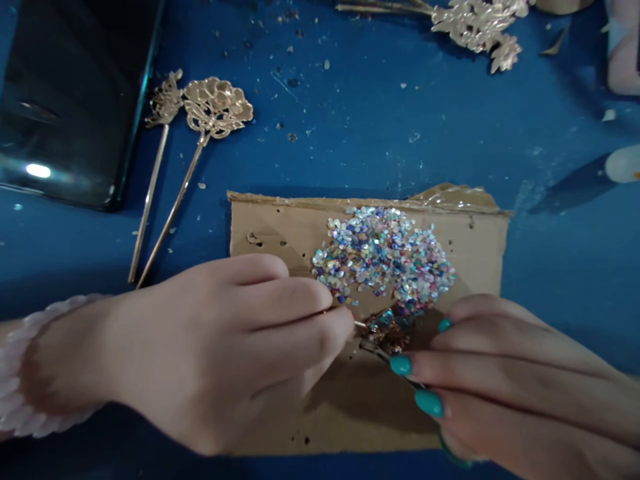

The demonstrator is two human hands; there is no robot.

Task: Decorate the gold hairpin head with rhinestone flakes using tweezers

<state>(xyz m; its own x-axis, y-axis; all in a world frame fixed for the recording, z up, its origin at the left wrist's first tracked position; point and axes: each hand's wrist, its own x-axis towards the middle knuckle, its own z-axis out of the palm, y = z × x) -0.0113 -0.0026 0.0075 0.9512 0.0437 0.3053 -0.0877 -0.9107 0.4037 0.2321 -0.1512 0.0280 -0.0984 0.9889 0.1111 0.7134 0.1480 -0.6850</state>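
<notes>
Tweezers (376,351) sit in right fingers (475,372), ornament (395,335) in left fingers (305,337)

Two gold flower-topped sticks (219,107) lay just right of the dark phone (80,87), a pinkish object (625,60) far to its right.

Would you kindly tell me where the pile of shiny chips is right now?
In the head view, the pile of shiny chips lies on the cardboard, slightly right of centre, just beyond the left hand.
</notes>
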